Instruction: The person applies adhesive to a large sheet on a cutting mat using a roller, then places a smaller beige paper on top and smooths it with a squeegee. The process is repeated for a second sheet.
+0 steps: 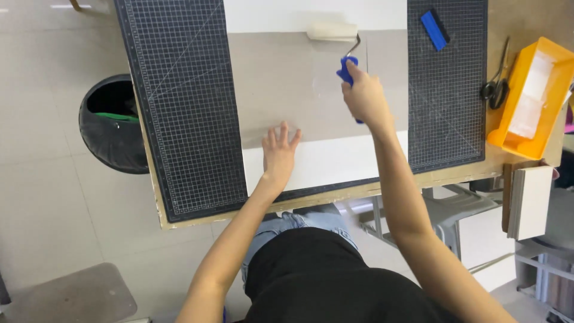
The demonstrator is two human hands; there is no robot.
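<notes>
My left hand lies flat, fingers spread, on the near edge of the grey sheet, pinning it to the white board so it can't slide. Farther out, my right hand is closed round the blue handle of the one roller, its cream sleeve pressing the sheet's far edge. Two cutting mats flank it; beyond the right one lie one blue scraper, one pair of scissors and one yellow tray.

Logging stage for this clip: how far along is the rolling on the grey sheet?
Done: the grey sheet lies flat on the white board.

In hand: the right hand holds the paint roller at the sheet's far edge; the left hand presses its near edge.

Left: how much has been rolled cannot be told. The blue scraper lies unused.
</notes>
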